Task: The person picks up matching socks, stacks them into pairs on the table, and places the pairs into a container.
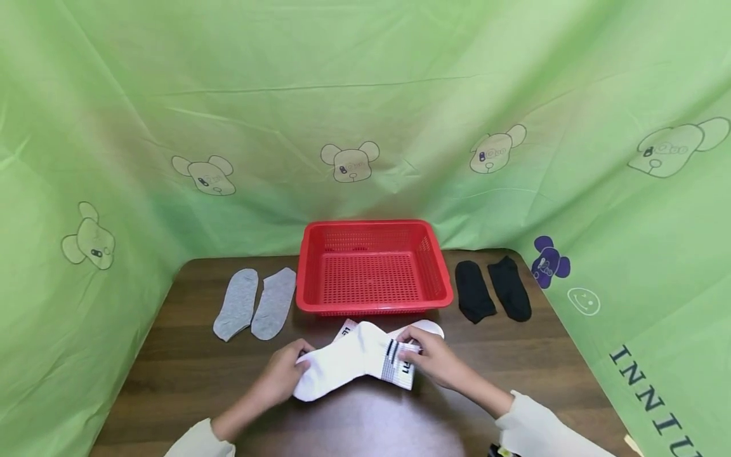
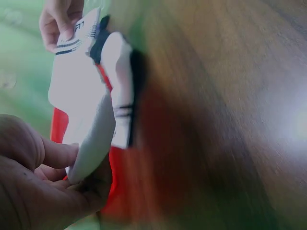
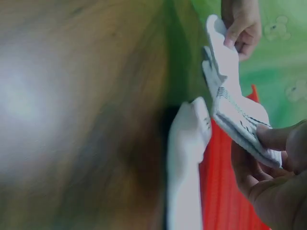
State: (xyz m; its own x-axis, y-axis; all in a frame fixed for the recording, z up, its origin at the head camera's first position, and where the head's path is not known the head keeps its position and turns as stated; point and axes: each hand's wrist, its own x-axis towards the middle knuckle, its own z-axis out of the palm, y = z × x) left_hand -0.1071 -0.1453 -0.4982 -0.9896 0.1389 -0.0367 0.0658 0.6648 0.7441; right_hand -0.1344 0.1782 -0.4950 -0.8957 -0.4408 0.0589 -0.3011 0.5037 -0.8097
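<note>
A white crew sock (image 1: 337, 365) with dark stripes and lettering at its cuff is held above the table between both hands. My left hand (image 1: 286, 372) pinches the toe end, thumb on top, as the left wrist view also shows for the sock (image 2: 79, 91). My right hand (image 1: 431, 357) pinches the cuff, with the thumb (image 3: 273, 136) over the lettering. Behind and below lies a second white sock (image 1: 429, 327) on the table, partly covered by the held one; the right wrist view shows this second sock (image 3: 184, 153) apart from it.
A red plastic basket (image 1: 374, 309) stands at the back centre. Two grey ankle socks (image 1: 237, 303) lie left of it, and two black ankle socks (image 1: 474, 292) lie right. Green printed cloth (image 1: 354, 76) hangs around the back and sides of the wooden table (image 1: 171, 374).
</note>
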